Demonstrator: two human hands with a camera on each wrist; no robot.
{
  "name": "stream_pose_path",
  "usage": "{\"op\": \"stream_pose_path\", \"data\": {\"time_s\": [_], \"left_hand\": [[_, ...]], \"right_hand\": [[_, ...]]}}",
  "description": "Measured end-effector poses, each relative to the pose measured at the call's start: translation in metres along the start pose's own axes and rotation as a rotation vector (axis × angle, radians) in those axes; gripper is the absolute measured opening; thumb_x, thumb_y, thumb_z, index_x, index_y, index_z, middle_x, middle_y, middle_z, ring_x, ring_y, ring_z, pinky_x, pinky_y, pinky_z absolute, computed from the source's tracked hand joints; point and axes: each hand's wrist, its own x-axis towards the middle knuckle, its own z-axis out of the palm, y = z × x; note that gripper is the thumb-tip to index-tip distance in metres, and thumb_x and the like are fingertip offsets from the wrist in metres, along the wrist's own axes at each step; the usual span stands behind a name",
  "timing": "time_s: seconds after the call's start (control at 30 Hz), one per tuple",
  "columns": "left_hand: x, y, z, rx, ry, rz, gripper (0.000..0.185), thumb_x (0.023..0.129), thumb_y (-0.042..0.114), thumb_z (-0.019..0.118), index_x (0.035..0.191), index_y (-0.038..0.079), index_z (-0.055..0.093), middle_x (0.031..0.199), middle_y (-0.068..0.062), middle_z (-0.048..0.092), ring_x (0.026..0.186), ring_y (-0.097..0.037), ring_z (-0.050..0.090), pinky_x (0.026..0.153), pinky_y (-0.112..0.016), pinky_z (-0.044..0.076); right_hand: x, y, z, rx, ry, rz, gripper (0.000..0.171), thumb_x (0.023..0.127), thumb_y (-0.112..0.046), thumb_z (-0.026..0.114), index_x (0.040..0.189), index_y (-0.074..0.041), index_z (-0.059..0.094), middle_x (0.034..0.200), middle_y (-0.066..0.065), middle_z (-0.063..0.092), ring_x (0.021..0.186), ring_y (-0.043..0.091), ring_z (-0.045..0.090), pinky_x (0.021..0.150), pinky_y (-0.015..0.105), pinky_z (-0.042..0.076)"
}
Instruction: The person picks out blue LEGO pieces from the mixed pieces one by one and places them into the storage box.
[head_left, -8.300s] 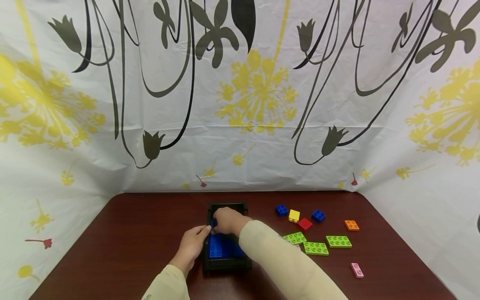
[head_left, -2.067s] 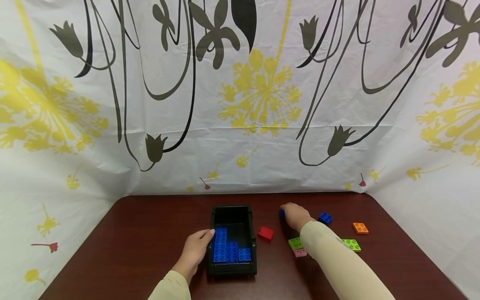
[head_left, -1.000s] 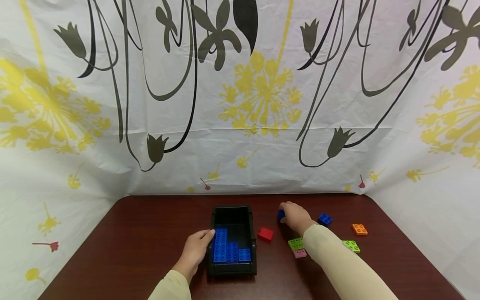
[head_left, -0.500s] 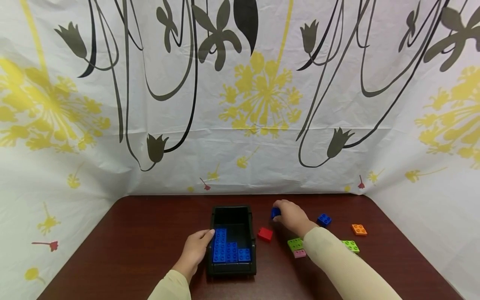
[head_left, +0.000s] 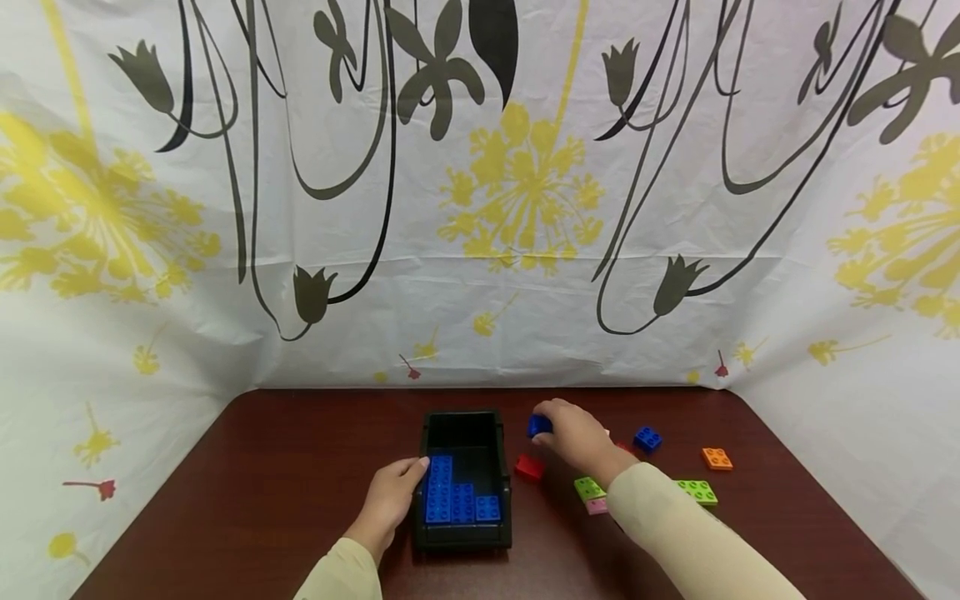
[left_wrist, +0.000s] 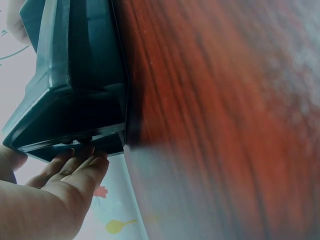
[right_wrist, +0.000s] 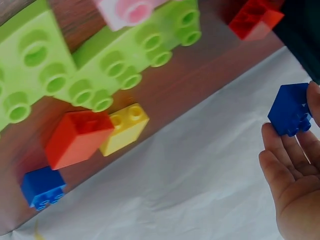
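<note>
In the head view, my left hand [head_left: 386, 497] grips the left wall of a black plastic bin [head_left: 463, 537], thumb over the rim. Its fingers lie against the outer side of the bin [left_wrist: 92, 55] in the left wrist view. Several blue bricks [head_left: 439, 492] sit inside, lined up studs upward along the bin's left and near sides. My right hand [head_left: 576, 435], right of the bin, pinches a blue brick [head_left: 538, 426] between thumb and fingers. That brick [right_wrist: 290, 110] has its studs turned sideways, apart from the table, in the right wrist view.
A red brick [head_left: 529, 467] lies just right of the bin. Farther right are a blue brick [head_left: 648, 439], an orange brick [head_left: 717, 458], green bricks [head_left: 696, 492] and a pink brick [head_left: 597, 506]. A yellow brick [right_wrist: 125, 129] touches another red brick [right_wrist: 79, 139]. A patterned cloth backs the table.
My right hand has left the bin, taken hold of a blue brick at the back right, and carried it left toward the bin. My left hand has stayed at the bin's left wall.
</note>
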Motion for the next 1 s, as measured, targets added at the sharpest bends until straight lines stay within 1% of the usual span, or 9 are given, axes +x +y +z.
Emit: {"op": "stream_pose_path", "data": {"time_s": [0.33, 0.57, 0.67, 0.83, 1.0], "left_hand": [[-0.001, -0.001, 0.0, -0.006, 0.004, 0.021, 0.056, 0.101, 0.038, 0.048, 0.135, -0.006, 0.05, 0.138, -0.028, 0.048, 0.128, -0.047, 0.043, 0.1, -0.059, 0.041], [-0.002, 0.0, 0.0, -0.012, 0.009, 0.02, 0.055, 0.101, 0.038, 0.048, 0.134, -0.006, 0.051, 0.137, -0.027, 0.049, 0.128, -0.046, 0.043, 0.1, -0.059, 0.041], [-0.002, 0.0, 0.0, -0.007, 0.008, 0.02, 0.055, 0.101, 0.037, 0.048, 0.134, -0.006, 0.051, 0.137, -0.027, 0.049, 0.128, -0.047, 0.043, 0.1, -0.059, 0.041], [-0.002, 0.0, 0.0, -0.004, 0.008, 0.018, 0.055, 0.101, 0.036, 0.048, 0.134, -0.007, 0.051, 0.138, -0.028, 0.049, 0.128, -0.047, 0.042, 0.1, -0.059, 0.04], [-0.003, 0.001, -0.001, -0.001, 0.003, 0.031, 0.053, 0.101, 0.036, 0.048, 0.133, -0.007, 0.052, 0.137, -0.027, 0.05, 0.128, -0.047, 0.043, 0.1, -0.058, 0.041]], "right_hand": [[-0.008, -0.018, -0.003, 0.036, 0.035, -0.018, 0.037, 0.085, -0.018, 0.075, 0.118, -0.005, 0.064, 0.112, 0.007, 0.063, 0.097, 0.02, 0.062, 0.087, 0.042, 0.055], [-0.009, -0.032, -0.002, 0.06, 0.102, -0.047, 0.038, 0.084, -0.019, 0.075, 0.118, -0.005, 0.064, 0.113, 0.006, 0.063, 0.099, 0.02, 0.062, 0.088, 0.041, 0.054], [-0.008, -0.04, -0.003, 0.068, 0.114, -0.064, 0.039, 0.084, -0.019, 0.075, 0.119, -0.006, 0.064, 0.113, 0.005, 0.062, 0.092, 0.017, 0.061, 0.085, 0.038, 0.055], [-0.009, -0.054, -0.003, 0.048, 0.127, -0.107, 0.04, 0.083, -0.021, 0.076, 0.119, -0.008, 0.064, 0.11, 0.002, 0.062, 0.077, 0.009, 0.054, 0.073, 0.029, 0.055], [-0.008, -0.063, 0.001, 0.04, 0.149, -0.161, 0.04, 0.083, -0.022, 0.076, 0.119, -0.008, 0.064, 0.112, 0.004, 0.062, 0.077, 0.009, 0.055, 0.073, 0.029, 0.055]]}}
